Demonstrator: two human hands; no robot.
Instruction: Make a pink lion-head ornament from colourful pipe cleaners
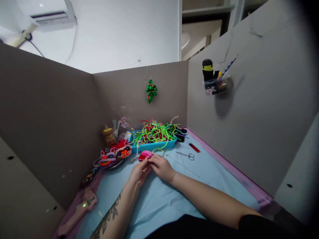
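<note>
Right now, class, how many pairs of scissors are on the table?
1: the scissors lie on the blue mat, right of the right hand, which holds a pink piece. More could be hidden under the pipe cleaners.

Fuzzy pink pipe-cleaner piece (146, 155), matt blue cloth mat (159, 199), glossy plastic tray (154, 145), metal scissors (186, 155)

Craft booth: pipe-cleaner tray (154, 145), scissors (187, 155)
</note>
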